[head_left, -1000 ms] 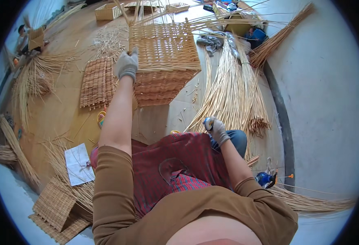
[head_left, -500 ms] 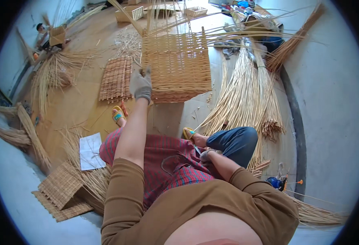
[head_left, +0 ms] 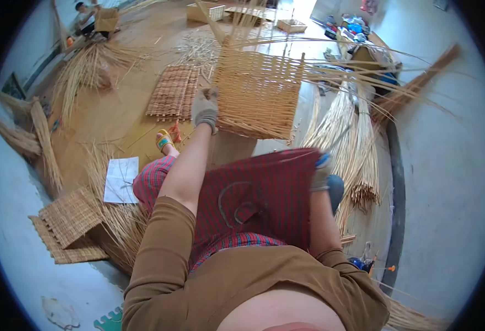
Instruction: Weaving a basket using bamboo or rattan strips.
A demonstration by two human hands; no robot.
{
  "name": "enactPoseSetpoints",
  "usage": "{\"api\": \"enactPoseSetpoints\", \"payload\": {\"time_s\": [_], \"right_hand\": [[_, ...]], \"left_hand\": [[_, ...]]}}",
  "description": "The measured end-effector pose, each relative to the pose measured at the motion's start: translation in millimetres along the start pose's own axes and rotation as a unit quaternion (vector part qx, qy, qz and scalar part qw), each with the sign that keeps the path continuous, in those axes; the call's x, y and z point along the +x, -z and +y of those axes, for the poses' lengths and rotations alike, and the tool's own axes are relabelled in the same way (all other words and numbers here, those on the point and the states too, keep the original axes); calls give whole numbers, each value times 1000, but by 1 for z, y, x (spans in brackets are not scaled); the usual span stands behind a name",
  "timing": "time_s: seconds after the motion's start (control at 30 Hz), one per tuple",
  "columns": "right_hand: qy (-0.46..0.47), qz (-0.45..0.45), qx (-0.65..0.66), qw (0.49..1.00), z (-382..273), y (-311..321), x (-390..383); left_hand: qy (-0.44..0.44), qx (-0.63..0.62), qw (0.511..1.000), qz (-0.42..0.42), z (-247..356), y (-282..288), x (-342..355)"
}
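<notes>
A half-woven wicker basket stands tilted in front of me, with long loose strands sticking out of its top and right side. My left hand, in a grey-white glove, is closed on the basket's left edge; its fingertips are partly hidden. To the right, my gloved right hand grips a blue-handled tool, smeared by motion. A thin grey blade seems to stick up from it, its exact kind unclear. The red checked apron on my lap is lifted, and its upper right corner meets my right hand.
Bundles of pale wicker strands lie on the right; darker ones lean on the wall. Flat woven panels lie beyond my left foot, more at lower left. A white sheet rests near my knee. Another person sits far left.
My right hand has risen from my lap to the right of the apron, with the blue-handled tool now showing. The apron has been lifted and spread. My left hand still holds the basket; the view has shifted.
</notes>
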State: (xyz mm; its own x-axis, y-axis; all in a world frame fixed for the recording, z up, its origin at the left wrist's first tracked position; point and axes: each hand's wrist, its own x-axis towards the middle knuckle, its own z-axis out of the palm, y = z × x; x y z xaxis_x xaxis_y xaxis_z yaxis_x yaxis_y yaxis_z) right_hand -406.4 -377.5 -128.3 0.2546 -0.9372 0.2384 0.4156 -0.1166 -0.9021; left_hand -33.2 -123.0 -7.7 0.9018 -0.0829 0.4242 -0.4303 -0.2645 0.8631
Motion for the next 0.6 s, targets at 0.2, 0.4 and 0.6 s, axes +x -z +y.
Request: {"api": "enactPoseSetpoints", "payload": {"time_s": [0.2, 0.4, 0.6], "right_hand": [[167, -8, 103, 980, -250, 37, -19], [-48, 102, -260, 959, -210, 112, -60], [-57, 56, 19, 997, -129, 76, -90]], "left_hand": [[2, 32, 999, -7, -2, -6, 3], [-18, 8, 1000, -7, -23, 5, -19], [36, -36, 997, -61, -29, 41, -65]]}}
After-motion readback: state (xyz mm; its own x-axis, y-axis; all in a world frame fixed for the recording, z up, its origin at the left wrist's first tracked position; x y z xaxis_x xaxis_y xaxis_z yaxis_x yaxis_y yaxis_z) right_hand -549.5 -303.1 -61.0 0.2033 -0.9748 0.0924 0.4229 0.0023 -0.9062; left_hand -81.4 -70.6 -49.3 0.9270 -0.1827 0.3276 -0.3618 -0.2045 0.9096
